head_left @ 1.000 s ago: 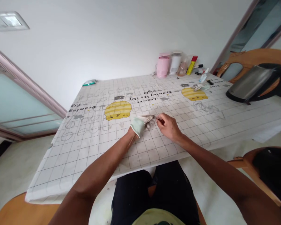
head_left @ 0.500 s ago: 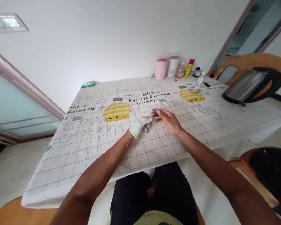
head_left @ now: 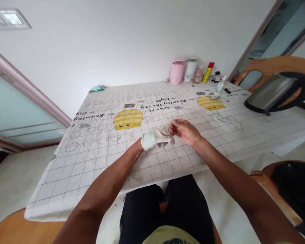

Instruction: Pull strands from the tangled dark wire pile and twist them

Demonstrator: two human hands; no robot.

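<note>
A white work glove with a pale green cuff and grey fingertips covers my left hand (head_left: pixel 158 138), held low over the checked tablecloth (head_left: pixel 142 166). Its fingers point right and look spread, with nothing held between them. Bare, my right hand (head_left: pixel 184 130) is just to the right, its fingers bent and pinched together at the tips of the gloved fingers; whether they grip the glove is too small to tell. Another glove (head_left: pixel 216 96) lies crumpled on the cloth farther back on the right.
A steel kettle (head_left: pixel 271 93) stands at the right. Along the wall are a pink canister (head_left: pixel 177 73), a white canister (head_left: pixel 190 70), a yellow can (head_left: pixel 207 73) and a small clear bottle (head_left: pixel 221 83). A green packet (head_left: pixel 97 88) lies at the back left corner.
My gloved left hand has shifted slightly right and its fingers have turned. The fingers of my right hand have closed into a pinch. The view has moved a little.
</note>
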